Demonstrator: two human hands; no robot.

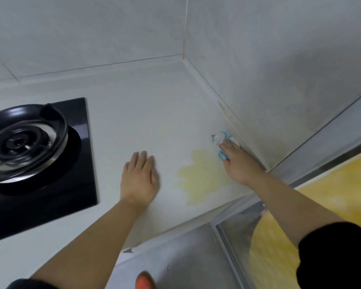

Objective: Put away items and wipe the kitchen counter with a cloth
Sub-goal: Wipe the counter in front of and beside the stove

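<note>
Your two hands on the white kitchen desk [144, 111].
Right hand [234, 157]: fingers nearly straight, pressing the crumpled blue-and-white cloth [218, 139] down beside the wall, just past a yellowish stain [200, 174]. Left hand [139, 178]: flat, palm down, holding nothing.

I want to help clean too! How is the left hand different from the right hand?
The left hand lies flat and bare on the counter; the right hand presses a cloth. The left hand is mid-counter; the right hand is beside the wall. Both reach over the counter.
</note>
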